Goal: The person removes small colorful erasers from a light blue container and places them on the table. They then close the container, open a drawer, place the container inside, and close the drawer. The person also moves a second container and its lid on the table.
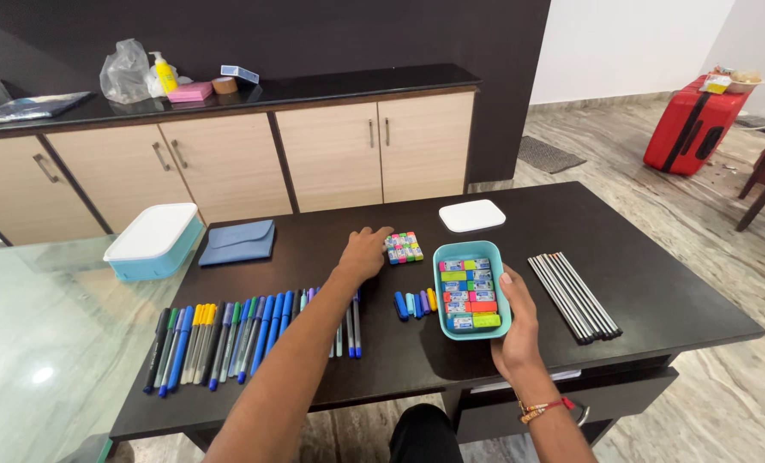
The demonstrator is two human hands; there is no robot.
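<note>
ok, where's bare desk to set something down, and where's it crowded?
Free: the right end of the dark desk, beyond the grey pencils; the back strip between the blue pouch and the white lid. Crowded: the front left under the row of pens, and the middle around the teal box, which the right hand holds.

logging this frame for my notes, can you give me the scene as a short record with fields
left hand: left hand reaches to the loose coloured erasers, fingertips at them
right hand: right hand grips the blue box of erasers by its right side
lid: white lid lies apart, behind the box
left of desk: row of pens
right of desk: grey pencils
middle: small caps
surface: dark desk
</note>
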